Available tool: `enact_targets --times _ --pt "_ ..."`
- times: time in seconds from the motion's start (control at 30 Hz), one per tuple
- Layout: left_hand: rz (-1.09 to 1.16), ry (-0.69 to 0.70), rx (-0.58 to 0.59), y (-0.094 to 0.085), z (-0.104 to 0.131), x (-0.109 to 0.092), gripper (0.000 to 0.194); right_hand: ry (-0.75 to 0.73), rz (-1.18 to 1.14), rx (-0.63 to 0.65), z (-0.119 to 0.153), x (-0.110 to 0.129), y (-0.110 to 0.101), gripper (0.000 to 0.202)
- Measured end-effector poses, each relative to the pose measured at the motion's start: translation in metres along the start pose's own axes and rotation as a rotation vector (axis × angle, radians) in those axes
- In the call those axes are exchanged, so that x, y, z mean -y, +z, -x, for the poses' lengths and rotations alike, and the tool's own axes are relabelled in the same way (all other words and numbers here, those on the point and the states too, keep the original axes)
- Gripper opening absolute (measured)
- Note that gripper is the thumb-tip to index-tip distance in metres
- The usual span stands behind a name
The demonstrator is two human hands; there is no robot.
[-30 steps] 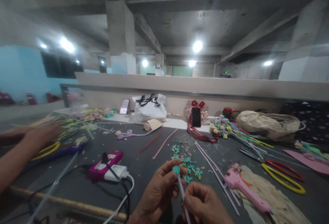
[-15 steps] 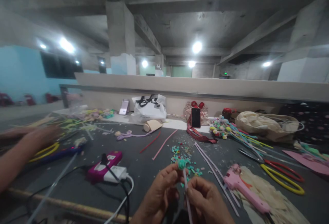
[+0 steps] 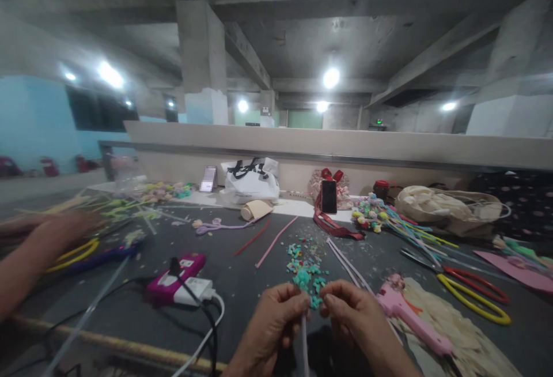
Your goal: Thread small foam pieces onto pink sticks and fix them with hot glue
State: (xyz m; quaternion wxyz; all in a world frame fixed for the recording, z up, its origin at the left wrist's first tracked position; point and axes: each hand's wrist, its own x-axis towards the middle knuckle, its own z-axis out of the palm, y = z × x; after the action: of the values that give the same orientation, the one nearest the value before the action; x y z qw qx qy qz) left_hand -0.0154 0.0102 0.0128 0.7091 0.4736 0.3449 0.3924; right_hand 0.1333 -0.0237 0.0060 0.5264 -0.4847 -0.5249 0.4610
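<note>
My left hand (image 3: 283, 313) pinches a pale lilac stem (image 3: 305, 345) just under its green flower head (image 3: 301, 278). The stem hangs down toward me below the fingers. Slightly to the right, my right hand (image 3: 352, 313) is apart from the stem, its thumb and fingertips drawn together; whatever they may hold is too small to make out. Small green bits (image 3: 318, 285) lie scattered on the dark table just beyond both hands. Two more lilac stems (image 3: 345, 261) lie beside my right hand.
A pink glue gun (image 3: 412, 319) and scissors (image 3: 470, 296) lie right; a magenta power strip (image 3: 177, 279) with cables lies left. Beyond stand a white bag (image 3: 251, 181), a phone (image 3: 329, 197) and a bundle of coloured flowers (image 3: 369, 212). Another person's arm (image 3: 38, 250) reaches in from the left.
My right hand has come off the stem and shifted slightly right and up. The left hand now grips beneath the green head, which looks wider and more spread out.
</note>
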Motion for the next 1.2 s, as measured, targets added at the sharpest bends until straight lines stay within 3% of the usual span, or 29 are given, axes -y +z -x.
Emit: enact_targets --times 0.13,0.37,0.8,1.1,1.2 --pt "-0.098 0.038 -0.054 0.005 0.002 0.002 0.026 -0.071 0.052 0.057 -0.006 0.009 -0.008 0.038" --pt "-0.234 0.03 -0.006 0.003 -0.004 0.007 0.022 -0.168 0.271 0.104 -0.003 0.02 -0.003 0.048" --pt "-0.233 0.048 0.008 0.008 -0.002 0.009 0.027 -0.284 0.414 0.102 -0.002 0.023 -0.001 0.023" --pt "-0.226 0.052 0.012 0.01 -0.002 0.01 0.021 -0.289 0.461 0.095 -0.002 0.02 -0.001 0.016" --pt "-0.207 0.023 0.022 0.01 -0.001 0.01 0.024 -0.279 0.44 0.108 -0.002 0.02 -0.003 0.023"
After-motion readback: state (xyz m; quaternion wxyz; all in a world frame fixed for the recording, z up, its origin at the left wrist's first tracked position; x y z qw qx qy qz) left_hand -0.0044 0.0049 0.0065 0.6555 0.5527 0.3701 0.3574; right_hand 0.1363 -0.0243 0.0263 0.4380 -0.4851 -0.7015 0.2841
